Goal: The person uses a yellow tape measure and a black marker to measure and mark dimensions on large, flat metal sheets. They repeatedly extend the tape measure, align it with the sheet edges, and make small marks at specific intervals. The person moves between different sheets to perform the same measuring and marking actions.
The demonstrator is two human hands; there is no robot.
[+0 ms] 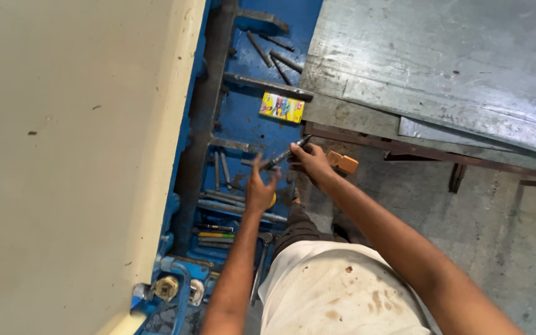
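Observation:
My right hand (312,164) grips a dark marker pen (286,153), held slanted with its tip up to the right. My left hand (260,186) is close against the pen's lower end, its fingers spread and curled; whether it holds the cap I cannot tell. Both hands hover over a blue machine base (249,118) with metal ledges. A small orange block (343,163) lies just right of my right hand.
A cream machine panel (75,155) fills the left. Grey steel sheets (442,68) are stacked at the upper right over a rusty frame. A small yellow box (281,107), loose bolts (268,49), rods and pens (215,234) lie on the blue base. Concrete floor (497,229) at right.

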